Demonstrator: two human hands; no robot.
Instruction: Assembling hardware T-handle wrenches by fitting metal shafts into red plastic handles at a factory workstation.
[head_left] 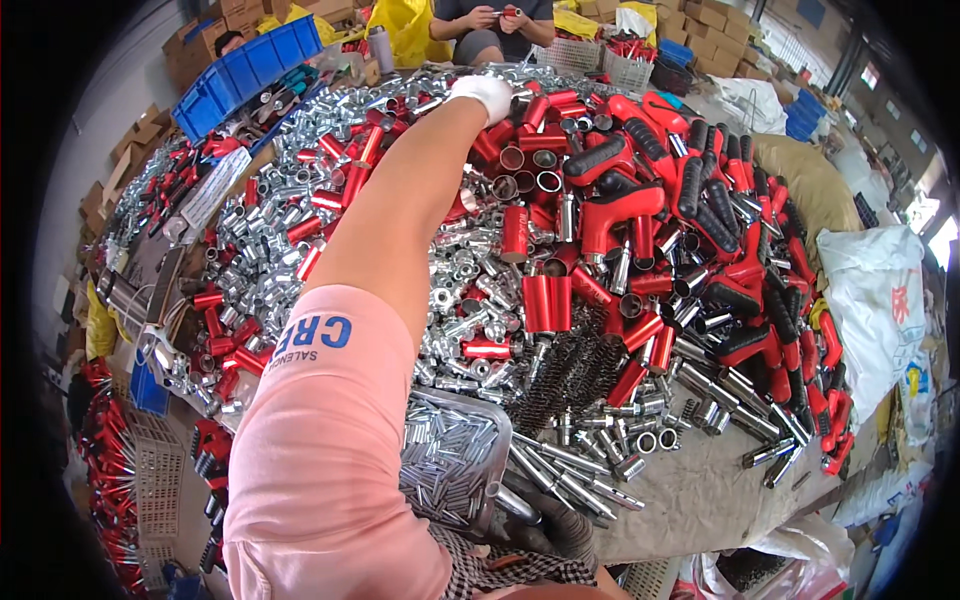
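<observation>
My left arm in a pink sleeve stretches over the heap, and my left hand (487,96), in a white glove, is at the far side among red metal sleeves (540,108). Its fingers are hidden, so a grip cannot be made out. Low in the middle, my right hand (568,528), in a dark grey glove, is closed around a shiny metal tube (515,503). Beside it stands a clear tray (503,440) of small metal pins. Long metal rods (570,480) lie just beyond that hand, with black coil springs (575,375) behind them.
Red-and-black pistol-shaped handles (625,215) are piled on the right, silver fittings (455,300) in the middle and left. A blue bin (248,78) stands far left. Across the table, another person (495,22) holds a red part. A white sack (870,300) borders the right edge.
</observation>
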